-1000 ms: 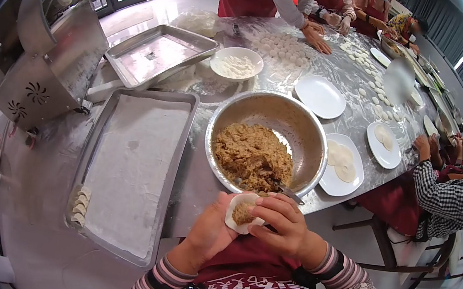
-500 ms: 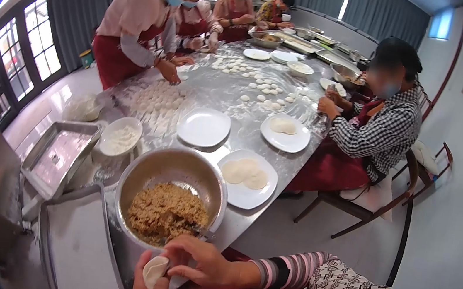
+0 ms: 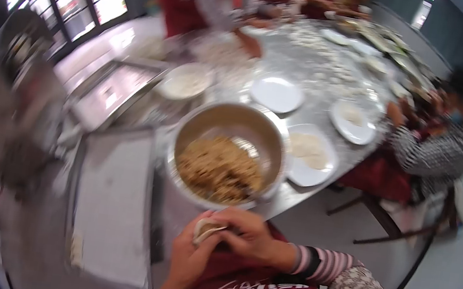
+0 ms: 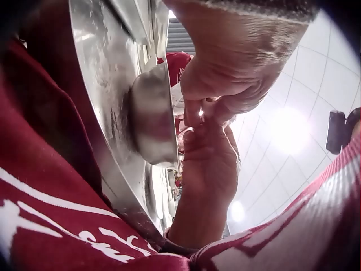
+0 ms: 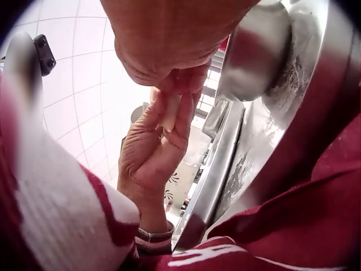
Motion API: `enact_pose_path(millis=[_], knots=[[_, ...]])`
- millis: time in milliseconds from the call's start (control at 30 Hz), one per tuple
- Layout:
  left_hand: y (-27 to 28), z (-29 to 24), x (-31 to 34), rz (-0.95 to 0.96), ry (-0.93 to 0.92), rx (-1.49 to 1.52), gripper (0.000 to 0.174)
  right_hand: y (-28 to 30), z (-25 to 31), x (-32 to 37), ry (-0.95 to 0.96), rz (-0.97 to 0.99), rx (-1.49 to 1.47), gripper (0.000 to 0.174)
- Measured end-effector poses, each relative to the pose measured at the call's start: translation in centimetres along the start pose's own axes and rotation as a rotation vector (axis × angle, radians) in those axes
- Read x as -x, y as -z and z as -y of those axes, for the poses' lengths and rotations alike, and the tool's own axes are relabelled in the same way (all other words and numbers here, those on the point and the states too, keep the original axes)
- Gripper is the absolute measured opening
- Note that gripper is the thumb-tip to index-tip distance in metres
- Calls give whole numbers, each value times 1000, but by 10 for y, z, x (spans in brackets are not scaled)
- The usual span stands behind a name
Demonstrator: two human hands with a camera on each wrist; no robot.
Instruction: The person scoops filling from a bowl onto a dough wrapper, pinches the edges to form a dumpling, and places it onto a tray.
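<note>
Between both hands, just below the steel bowl [image 3: 278, 151] of brown filling [image 3: 219, 169], is a folded dough wrapper [image 3: 206, 229]. The left hand [image 3: 187, 259] holds it from the left with curled fingers. From the other side the right hand [image 3: 251, 239] pinches its edge with thumb and fingers. In the right wrist view the pale dough [image 5: 171, 113] shows between the fingers of the left hand [image 5: 152, 149]. The left wrist view has the fingertips of both hands meeting, the right hand [image 4: 208, 166] below; the dough is mostly hidden there.
Left of the bowl lies a lined tray [image 3: 116, 205] with a few dumplings [image 3: 76, 249] at its lower left. Plates [image 3: 277, 95] and a flour bowl [image 3: 186, 82] stand beyond. A machine [image 3: 22, 115] stands far left; a seated person [image 3: 438, 144] is at right.
Since one second ago, the open wrapper with filling showing has been folded over, and the right fingers have closed on its edge. The head view swung right, then back left, and is now blurred.
</note>
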State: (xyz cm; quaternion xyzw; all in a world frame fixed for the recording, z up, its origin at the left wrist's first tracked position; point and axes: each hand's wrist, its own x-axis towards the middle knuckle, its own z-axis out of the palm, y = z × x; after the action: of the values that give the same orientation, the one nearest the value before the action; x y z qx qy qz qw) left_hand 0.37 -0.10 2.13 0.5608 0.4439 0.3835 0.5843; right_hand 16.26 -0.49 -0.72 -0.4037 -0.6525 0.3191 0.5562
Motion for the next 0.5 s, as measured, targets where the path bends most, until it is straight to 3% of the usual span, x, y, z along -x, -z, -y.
enact_pose_path(millis=[67,167,200,267,400,467,500], knots=[[1,13,2,8,-105,8,41,-1,6,-3,54,-15,95,30],[-4,14,3,-26,-108,180,37,-1,4,2,-139,-100,-3,28],[-4,15,3,-33,-105,215,34,0,1,3,-135,-81,-6,28],[-3,16,1,-56,-124,208,34,2,-3,5,-311,-41,-102,26],[-5,16,1,-110,-128,168,32,4,3,1,-293,20,-14,23],[-4,18,0,-116,-122,145,32,6,6,-2,-98,52,159,20],[-4,19,0,-114,-119,119,31,5,7,-4,-97,59,157,20]])
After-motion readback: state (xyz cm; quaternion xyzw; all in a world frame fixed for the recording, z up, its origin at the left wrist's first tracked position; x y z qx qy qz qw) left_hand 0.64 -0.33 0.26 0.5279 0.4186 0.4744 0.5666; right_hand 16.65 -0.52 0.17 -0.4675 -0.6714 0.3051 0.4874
